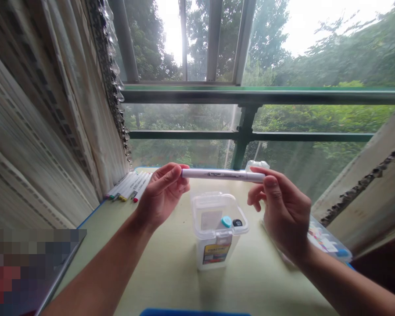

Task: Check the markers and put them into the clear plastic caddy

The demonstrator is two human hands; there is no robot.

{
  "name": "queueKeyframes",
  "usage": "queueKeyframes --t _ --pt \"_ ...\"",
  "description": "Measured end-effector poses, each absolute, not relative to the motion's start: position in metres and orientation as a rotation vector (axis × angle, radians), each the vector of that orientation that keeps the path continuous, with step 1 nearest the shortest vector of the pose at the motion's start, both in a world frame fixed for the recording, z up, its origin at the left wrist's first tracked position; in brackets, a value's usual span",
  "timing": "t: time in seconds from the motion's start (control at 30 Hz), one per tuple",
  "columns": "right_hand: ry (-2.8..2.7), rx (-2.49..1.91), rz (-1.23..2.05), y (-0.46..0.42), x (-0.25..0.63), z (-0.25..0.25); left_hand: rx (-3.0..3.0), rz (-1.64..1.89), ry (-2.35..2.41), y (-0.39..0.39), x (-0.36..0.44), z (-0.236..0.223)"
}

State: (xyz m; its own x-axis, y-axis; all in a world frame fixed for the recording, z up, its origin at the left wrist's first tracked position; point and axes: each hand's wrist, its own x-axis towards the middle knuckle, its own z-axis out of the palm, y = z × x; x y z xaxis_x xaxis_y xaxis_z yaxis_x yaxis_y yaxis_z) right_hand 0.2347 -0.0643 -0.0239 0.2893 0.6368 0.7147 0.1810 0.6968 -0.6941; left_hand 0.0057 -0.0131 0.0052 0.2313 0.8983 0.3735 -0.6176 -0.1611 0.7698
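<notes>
A white marker pen (222, 175) with small dark print along its barrel is held level between my two hands. My left hand (164, 188) pinches its purple-tipped left end, and my right hand (279, 202) pinches the right end. Below the marker, a clear plastic box (200, 245) stands upright on the table, its top open and a coloured label on its front. Inside it are a turquoise-capped marker (227, 221) and a black-capped marker (238, 223). Part of the box beside my right hand is hidden by that hand.
Several white markers with coloured ends (128, 186) lie at the table's back left. A clear case (329, 241) with colourful contents lies at the right. Another small clear container (256, 165) sits at the back. Curtains (52, 109) and a window rail (266, 95) border the table (164, 267).
</notes>
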Motion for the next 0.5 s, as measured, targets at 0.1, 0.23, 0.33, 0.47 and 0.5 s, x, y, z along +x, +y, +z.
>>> queueKeyframes --t 0.1,0.23,0.33,0.47,0.5 --pt "-1.272 -0.78 0.36 -0.0649 0.2335 -0.0234 1.078 1.372 0.333 -0.013 0.0058 0.0057" --pt "-1.278 -0.775 0.368 -0.0641 0.2327 -0.0244 1.076 1.374 0.332 -0.0138 0.0061 0.0065" --pt "-1.282 -0.774 0.367 -0.0641 0.2328 -0.0246 1.077 1.372 0.337 -0.0145 0.0061 0.0065" --pt "-1.286 -0.765 0.372 -0.0654 0.2328 -0.0241 1.079 1.371 0.347 -0.0149 0.006 0.0066" --pt "-1.287 -0.765 0.372 -0.0657 0.2328 -0.024 1.077 1.373 0.349 -0.0148 0.0059 0.0066"
